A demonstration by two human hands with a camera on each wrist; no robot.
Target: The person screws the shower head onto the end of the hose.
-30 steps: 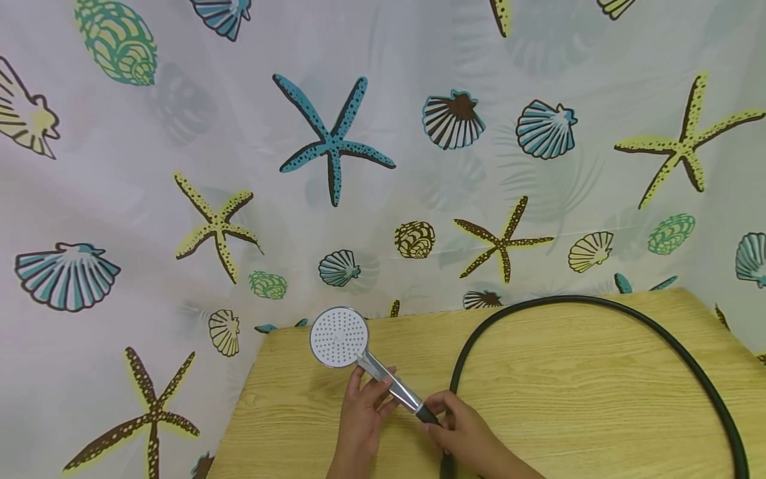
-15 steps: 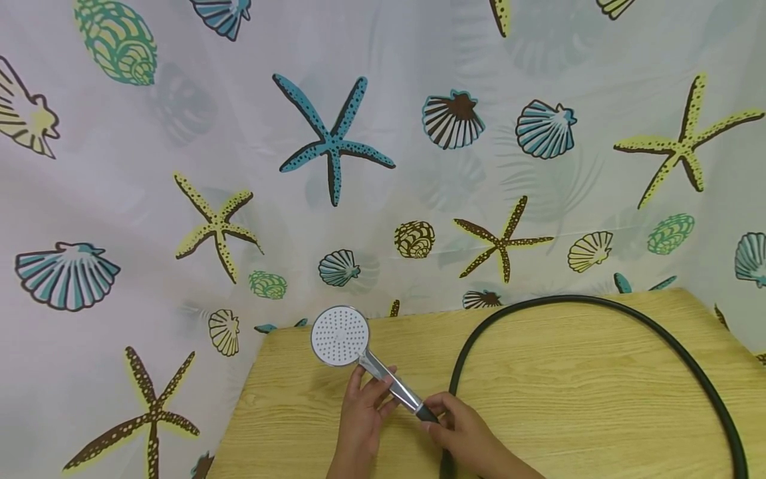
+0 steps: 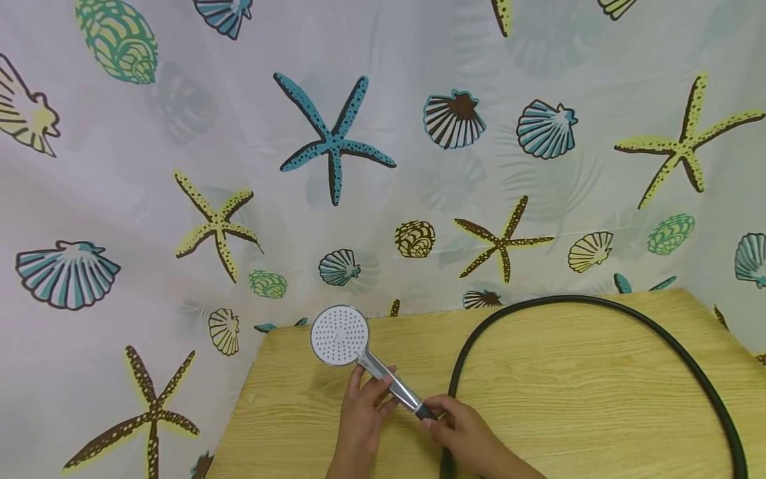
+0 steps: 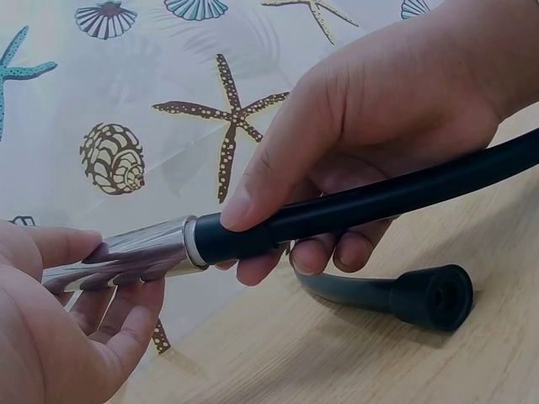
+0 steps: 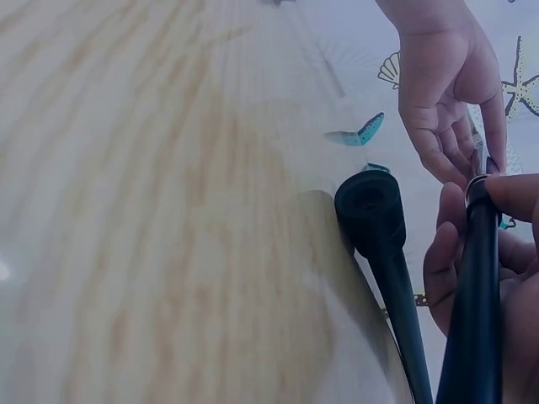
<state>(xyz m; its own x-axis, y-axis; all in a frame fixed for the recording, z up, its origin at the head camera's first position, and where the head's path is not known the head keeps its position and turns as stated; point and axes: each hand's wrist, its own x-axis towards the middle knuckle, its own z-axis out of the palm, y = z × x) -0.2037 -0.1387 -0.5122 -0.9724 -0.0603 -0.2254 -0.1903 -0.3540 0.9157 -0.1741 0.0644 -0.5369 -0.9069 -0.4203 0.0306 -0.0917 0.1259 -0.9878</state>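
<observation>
A chrome shower head (image 3: 339, 336) with a round white spray face points up and to the left in the head view. My left hand (image 3: 362, 412) holds its handle (image 4: 126, 252) between thumb and fingers. At the handle's lower end, my right hand (image 3: 463, 429) pinches the black connector (image 4: 232, 238) of a black hose (image 4: 396, 198), its thumb on top. Connector and handle end meet in line, with a thin pale ring showing at the joint in the left wrist view. The hose's other flared end (image 4: 434, 299) lies on the wooden table, behind the right hand.
The hose loops in a wide arc (image 3: 568, 299) over the right side of the wooden table (image 3: 568, 386). A white curtain (image 3: 383, 179) printed with shells and starfish hangs behind the table and along both sides.
The right hand and the hose connector have shifted very slightly at the handle's end. The left hand and the shower head stay practically still.
</observation>
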